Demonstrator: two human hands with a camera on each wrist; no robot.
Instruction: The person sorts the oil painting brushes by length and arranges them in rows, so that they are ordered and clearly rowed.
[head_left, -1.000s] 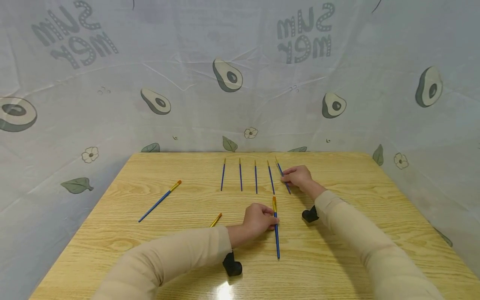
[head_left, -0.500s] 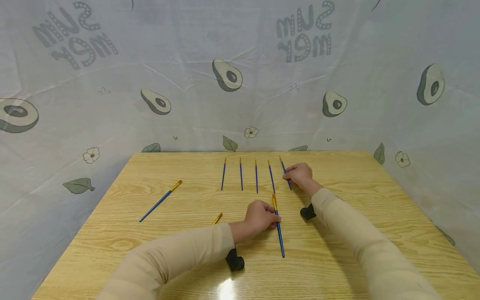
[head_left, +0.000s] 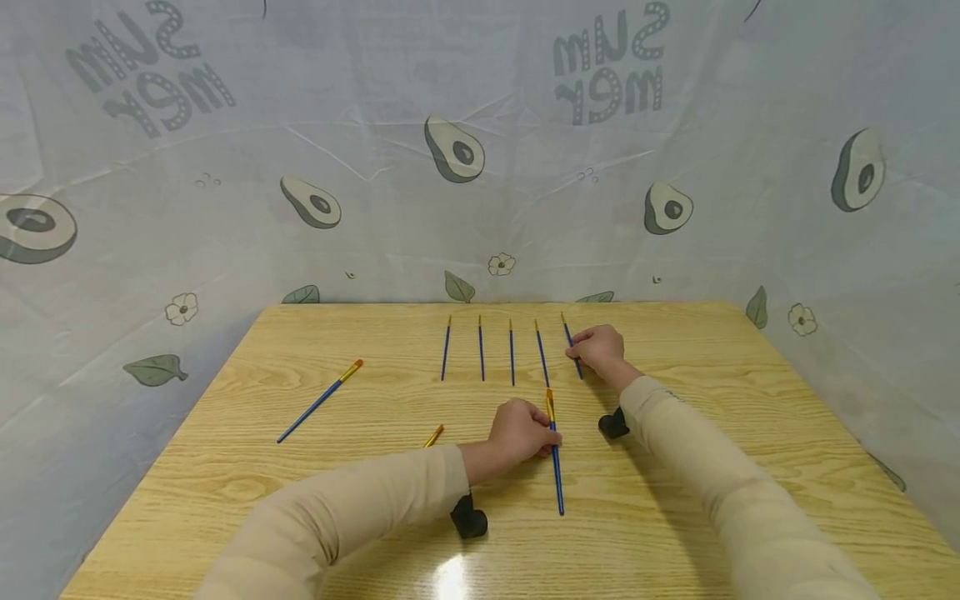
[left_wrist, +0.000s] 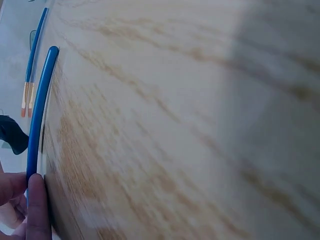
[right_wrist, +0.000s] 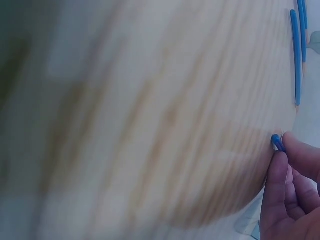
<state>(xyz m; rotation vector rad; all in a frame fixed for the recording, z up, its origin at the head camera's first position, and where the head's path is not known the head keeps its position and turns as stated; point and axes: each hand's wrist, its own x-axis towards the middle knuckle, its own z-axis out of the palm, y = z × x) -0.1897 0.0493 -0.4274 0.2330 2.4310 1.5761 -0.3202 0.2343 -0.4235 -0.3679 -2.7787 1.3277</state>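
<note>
The fingers (head_left: 553, 437) of the left hand (head_left: 517, 432) pinch the handle of a broad brush (head_left: 557, 471) below its metal collar, the left wrist view showing the blue shaft caught between them. The right hand (head_left: 600, 350) likewise pinches a slim brush (head_left: 567, 330) between thumb and finger, coming at its handle from the right. The relation that matters most is between these two: the slim brush lies beyond the left hand and a little to its right, at the right end of a row, with the right hand much the nearer to it. Both long axes run mainly away from the person, bristles at the far end, each leaning slightly left toward the tip; the slim one leans somewhat more. The broad brush's tip sits just beside the near end of the fourth slim brush (head_left: 542, 354), counting from the left; whether they touch cannot be told, nor whether the broad brush is raised off the worktop (head_left: 675, 517). The other three slim brushes (head_left: 482, 350) stand apart from one another, roughly side by side. Well to the left of both hands, an orange-tipped brush (head_left: 318, 402) lies diagonally, and near the left sleeve (head_left: 375, 492) a gold collar (head_left: 432, 437) shows, the rest of that brush hidden.
</note>
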